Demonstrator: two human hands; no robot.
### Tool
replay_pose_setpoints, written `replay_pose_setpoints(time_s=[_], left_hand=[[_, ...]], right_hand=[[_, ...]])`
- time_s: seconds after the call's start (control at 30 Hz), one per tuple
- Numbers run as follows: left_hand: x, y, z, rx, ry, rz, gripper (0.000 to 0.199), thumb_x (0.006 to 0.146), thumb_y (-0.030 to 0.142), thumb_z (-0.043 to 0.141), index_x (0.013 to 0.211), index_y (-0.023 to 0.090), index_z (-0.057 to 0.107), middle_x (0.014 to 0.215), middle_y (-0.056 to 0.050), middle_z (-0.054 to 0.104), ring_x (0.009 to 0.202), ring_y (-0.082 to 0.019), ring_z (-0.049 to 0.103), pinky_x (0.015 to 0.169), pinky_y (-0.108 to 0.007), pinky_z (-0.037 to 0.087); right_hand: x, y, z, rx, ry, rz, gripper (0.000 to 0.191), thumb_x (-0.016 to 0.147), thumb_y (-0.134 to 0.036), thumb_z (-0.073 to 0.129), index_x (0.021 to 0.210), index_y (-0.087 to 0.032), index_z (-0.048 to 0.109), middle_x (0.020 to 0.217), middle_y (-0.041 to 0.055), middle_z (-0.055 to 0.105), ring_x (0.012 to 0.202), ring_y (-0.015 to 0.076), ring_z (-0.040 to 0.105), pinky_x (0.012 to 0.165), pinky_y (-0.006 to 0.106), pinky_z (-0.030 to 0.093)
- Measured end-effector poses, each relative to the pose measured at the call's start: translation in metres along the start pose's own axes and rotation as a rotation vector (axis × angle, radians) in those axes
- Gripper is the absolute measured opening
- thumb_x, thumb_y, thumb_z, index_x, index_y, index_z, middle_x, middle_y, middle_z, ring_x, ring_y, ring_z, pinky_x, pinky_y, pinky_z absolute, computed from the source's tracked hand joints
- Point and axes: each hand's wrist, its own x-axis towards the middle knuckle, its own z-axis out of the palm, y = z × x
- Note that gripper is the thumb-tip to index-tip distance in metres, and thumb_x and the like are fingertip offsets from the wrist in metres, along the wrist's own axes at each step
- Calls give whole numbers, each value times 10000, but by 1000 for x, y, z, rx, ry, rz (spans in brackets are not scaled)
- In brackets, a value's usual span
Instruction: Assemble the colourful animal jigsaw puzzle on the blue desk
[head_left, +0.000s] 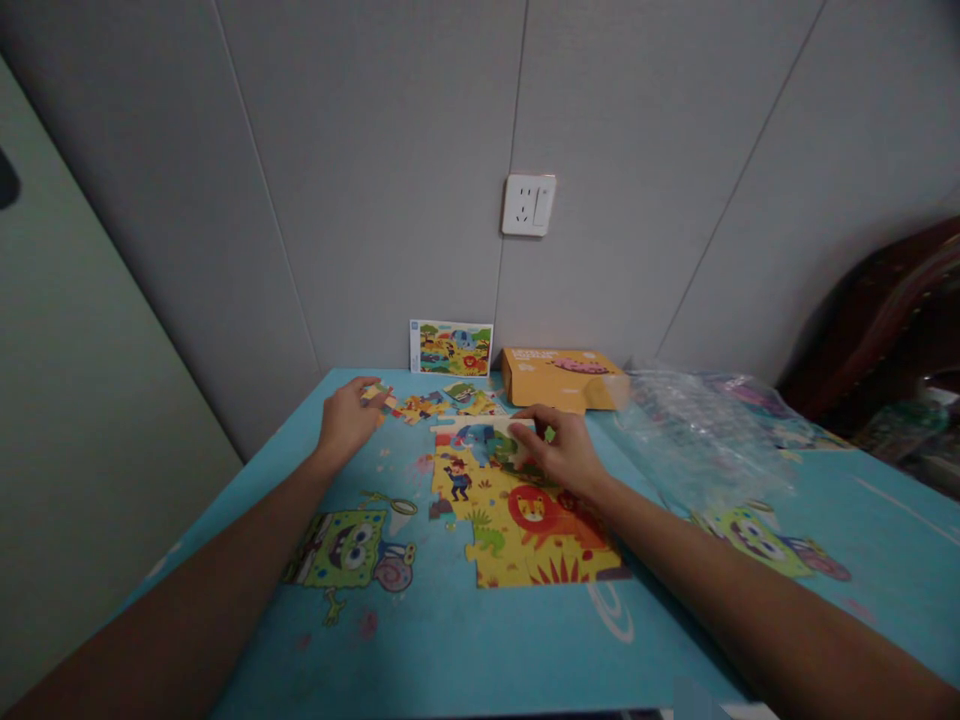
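A partly joined jigsaw puzzle (495, 510) with a lion, an elephant and a small figure lies flat on the blue table. My right hand (559, 448) is at its upper right part, thumb and fingers pinched on a green puzzle piece (517, 447). At the back left, my left hand (349, 415) has its fingers around a puzzle piece (379, 396), beside several loose pieces (424, 406) behind the puzzle. A reference picture card (451, 349) leans upright against the wall.
An orange box (562, 378) stands at the back, right of the card. Crumpled clear plastic (697, 430) lies to its right. The blue table cover (420, 650) has cartoon prints. A wall socket (529, 205) is above.
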Motion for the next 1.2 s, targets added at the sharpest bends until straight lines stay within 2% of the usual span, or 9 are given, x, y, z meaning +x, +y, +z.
replay_pose_setpoints(time_s=[0.17,0.37,0.47,0.57,0.67,0.77,0.93,1.07,1.2], left_hand=[[-20,25,8,-562,-205,63,494,749,528,615,1048,135,593,845,-97,735,781,-253,690,686,-354,543],[-72,62,27,-767,-561,160,401,744,519,645,918,160,605,795,-53,725,745,-214,686,643,-299,540],[-81,64,32,-763,-642,141,371,767,478,632,960,162,645,799,-48,731,688,-203,680,599,-296,536],[-71,57,32,-616,-564,273,291,773,424,638,906,176,712,844,-48,738,761,-209,679,703,-322,545],[-50,43,27,-399,-333,464,218,807,374,605,823,209,746,889,-41,735,873,-205,657,867,-338,500],[-27,24,24,-168,-120,448,257,828,369,568,941,215,740,967,-56,727,947,-220,629,918,-357,466],[-6,-1,28,228,-194,369,424,773,431,633,1150,242,676,1193,-81,657,1166,-277,543,1039,-403,346],[-4,-5,33,320,-234,287,341,818,440,574,1102,299,700,1198,-51,653,1154,-262,544,1023,-382,361],[-9,6,28,282,-139,384,346,855,451,532,1058,246,723,1229,-101,609,1180,-261,501,1047,-403,337]], right_hand=[[-2,-6,5,221,-100,19,241,835,-417,571,801,-186,631,655,-1,634,578,134,554,554,240,407],[-8,-12,9,265,-163,22,236,848,-423,564,870,-189,581,634,-14,629,541,125,546,520,228,397],[-10,-16,7,202,-211,-59,264,876,-425,532,843,-178,619,637,-8,625,542,117,521,530,228,379],[-9,-18,4,128,-195,-106,280,883,-402,516,769,-169,623,626,-5,609,546,114,497,541,231,359],[-4,-13,2,40,-106,-59,285,880,-374,482,725,-164,596,596,-8,572,533,115,471,516,229,325],[4,0,1,-124,-84,86,255,865,-328,478,721,-163,609,586,-1,575,527,121,482,493,231,301],[12,21,1,-274,-182,176,236,802,-321,589,643,-168,674,629,59,649,592,166,573,540,252,362],[15,31,2,-351,-159,156,308,807,-436,602,887,-166,728,949,136,683,902,249,609,772,317,426],[15,36,2,-405,-201,147,428,813,-539,578,1055,-211,708,1113,133,654,1065,298,558,885,384,402]])
